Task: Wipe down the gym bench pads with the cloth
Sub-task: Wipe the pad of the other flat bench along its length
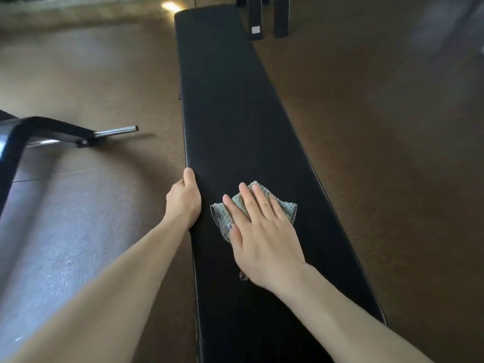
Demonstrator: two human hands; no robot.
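Head camera looks steeply down, close over the bench pad (235, 113); far end perhaps blurred

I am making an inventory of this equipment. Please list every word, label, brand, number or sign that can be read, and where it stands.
No text can be read in this picture.
White sticker on the dark upright post beyond the bench: too small and blurred to read.
Bench pad, cloth, metal frame on the left: no lettering visible.

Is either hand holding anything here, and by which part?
The left hand grips the bench pad by its left edge. The right hand lies flat on top of the cloth, pressing it to the pad, not a closed grip.
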